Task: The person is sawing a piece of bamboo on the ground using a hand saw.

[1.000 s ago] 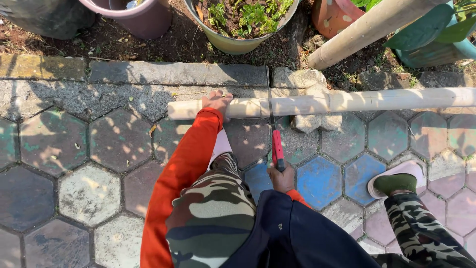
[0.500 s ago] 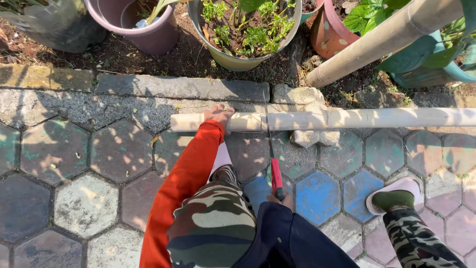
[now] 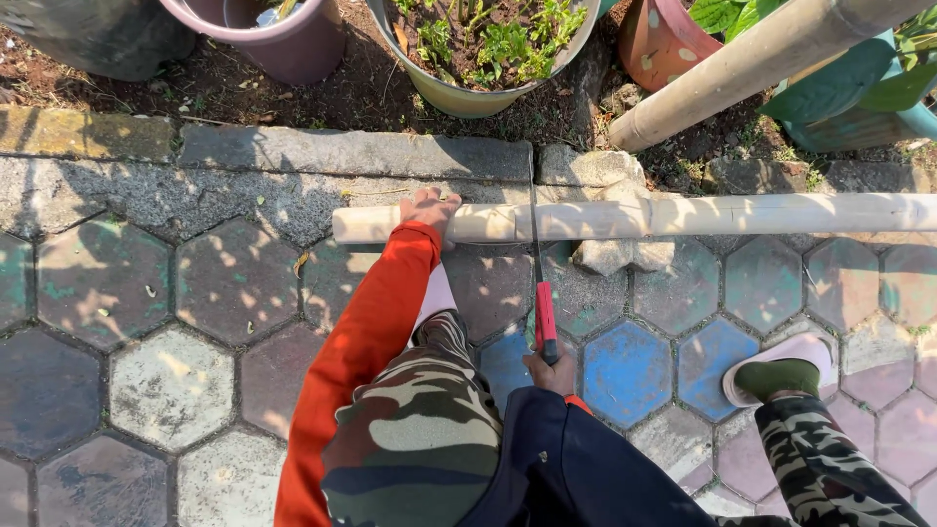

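The bamboo pole (image 3: 683,215) lay lengthwise across the paved ground (image 3: 166,293), close to the stone curb (image 3: 351,151) at its far edge, its middle propped on a pale rough stone (image 3: 610,256) and its cut end reaching toward the left. The left hand (image 3: 429,207), in an orange sleeve, pressed down on top of the pole near that cut end, fingers spread over it and touching the wood. The right hand (image 3: 553,373) was closed around the red handle of a handsaw (image 3: 542,293), whose thin blade ran up and away from the body and crossed the pole just left of the stone; whether the teeth had bitten into the wood could not be told. A knee in camouflage trousers (image 3: 420,429) sat beneath the left arm, and a foot in a green sock and pale sandal (image 3: 781,371) rested on the coloured hexagonal pavers toward the right edge of the ground. Beyond the curb, on bare soil, stood a purple pot (image 3: 283,39) and a yellowish pot of small green plants (image 3: 468,59), with a second bamboo pole (image 3: 742,68) slanting toward the upper right corner.
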